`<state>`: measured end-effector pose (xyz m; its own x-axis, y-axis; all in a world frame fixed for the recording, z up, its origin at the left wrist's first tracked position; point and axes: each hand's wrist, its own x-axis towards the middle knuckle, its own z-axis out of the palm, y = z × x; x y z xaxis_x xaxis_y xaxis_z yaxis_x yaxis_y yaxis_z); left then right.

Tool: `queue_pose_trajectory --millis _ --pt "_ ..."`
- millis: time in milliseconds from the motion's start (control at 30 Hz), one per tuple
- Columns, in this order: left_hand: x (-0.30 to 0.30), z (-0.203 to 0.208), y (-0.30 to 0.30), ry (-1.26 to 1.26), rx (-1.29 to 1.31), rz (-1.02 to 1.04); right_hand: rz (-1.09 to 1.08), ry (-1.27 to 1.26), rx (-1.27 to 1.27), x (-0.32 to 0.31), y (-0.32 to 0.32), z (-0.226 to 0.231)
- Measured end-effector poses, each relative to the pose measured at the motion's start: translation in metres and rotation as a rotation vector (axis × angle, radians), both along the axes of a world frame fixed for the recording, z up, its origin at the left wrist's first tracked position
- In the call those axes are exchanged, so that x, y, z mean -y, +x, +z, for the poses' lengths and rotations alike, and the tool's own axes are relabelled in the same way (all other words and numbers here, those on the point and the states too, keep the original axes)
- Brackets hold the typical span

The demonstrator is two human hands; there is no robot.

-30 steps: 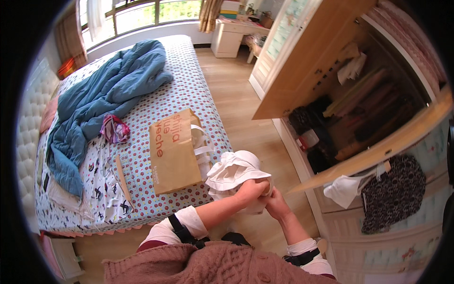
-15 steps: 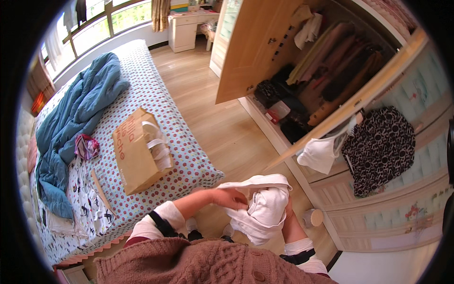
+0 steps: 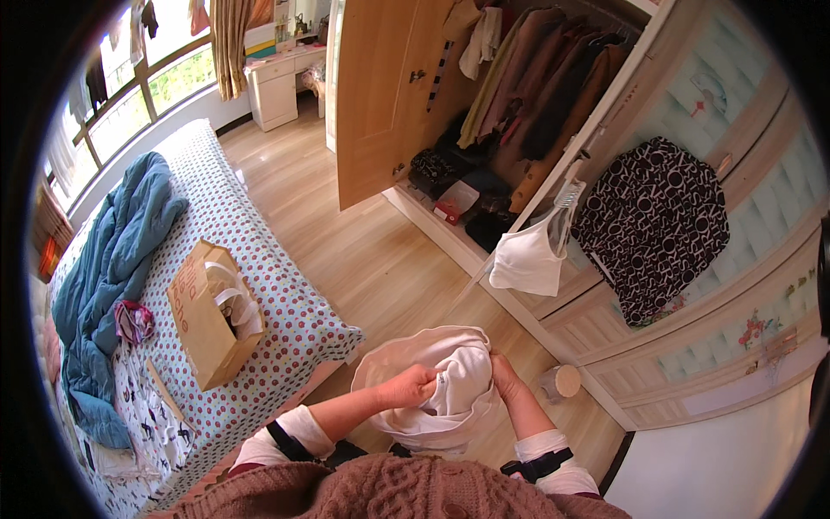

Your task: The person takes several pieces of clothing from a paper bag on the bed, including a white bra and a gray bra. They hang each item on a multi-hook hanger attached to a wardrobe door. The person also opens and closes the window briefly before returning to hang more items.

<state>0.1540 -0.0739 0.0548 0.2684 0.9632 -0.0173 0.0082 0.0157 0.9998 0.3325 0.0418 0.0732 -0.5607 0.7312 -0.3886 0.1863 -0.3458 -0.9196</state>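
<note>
Between my two hands hangs a white garment [image 3: 462, 381], its edge spread in a wide loop with bunched cloth inside. I cannot make out what kind of garment it is. My left hand [image 3: 411, 387] is closed on the cloth near the loop's middle, beside a small dark label. On the other side, my right hand [image 3: 507, 381] grips the upper right edge, its fingertips partly hidden by the fabric. The garment hangs in front of my body, above the wooden floor.
At left, a bed [image 3: 285, 303] carries a blue quilt [image 3: 117, 233], a brown paper bag [image 3: 203, 329] and a crumpled purple cloth [image 3: 134, 322]. An open wardrobe [image 3: 380, 112] holds hanging clothes. A white camisole [image 3: 529, 258] and a black patterned garment [image 3: 654, 229] hang on its doors.
The white garment has been opened from a bundle into a wider loop. My left hand has shifted slightly left and down, now closed on the inner cloth. My view has turned right.
</note>
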Motion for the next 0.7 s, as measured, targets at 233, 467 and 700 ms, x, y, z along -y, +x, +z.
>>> queue_pose_trajectory --millis 233,467,700 --pt "-0.002 0.002 0.017 0.01 -0.13 0.451 0.023 0.032 0.04 -0.012 0.015 0.009" --pt "-0.014 0.0 0.009 0.248 -0.194 0.581 -0.05 0.539 0.497 -0.009 -0.004 0.003" --pt "-0.035 0.009 -0.004 0.026 -0.327 0.693 0.015 0.939 0.542 0.056 -0.021 0.049"
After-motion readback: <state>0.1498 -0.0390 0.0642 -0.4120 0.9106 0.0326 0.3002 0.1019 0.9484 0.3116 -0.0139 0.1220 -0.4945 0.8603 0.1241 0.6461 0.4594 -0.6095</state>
